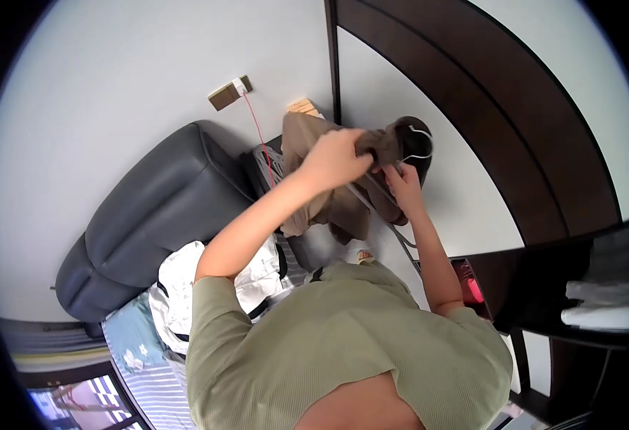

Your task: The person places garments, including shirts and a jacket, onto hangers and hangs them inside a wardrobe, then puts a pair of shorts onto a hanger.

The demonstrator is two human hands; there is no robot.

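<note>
A brown long garment (314, 140), which looks like a hooded jacket, hangs in front of me with its lower part draped down. My left hand (336, 158) is closed on its bunched upper part near the collar. A white clothes hanger (420, 131) shows its curved hook beside the dark inside of the collar. Just below that hook, my right hand (404, 188) is closed around the hanger's neck, with brown cloth against the fingers. The rest of the hanger is hidden by the cloth. A grey strap or cord (379, 208) slants down below the hands.
At the left stands a dark padded headboard (157, 186), with white clothing (182, 272) on the bed (153, 390). A red cable (254, 118) runs down from a wall socket (221, 97). White and dark wardrobe doors (429, 93) rise ahead, and an opened drawer (483, 276) is at the right.
</note>
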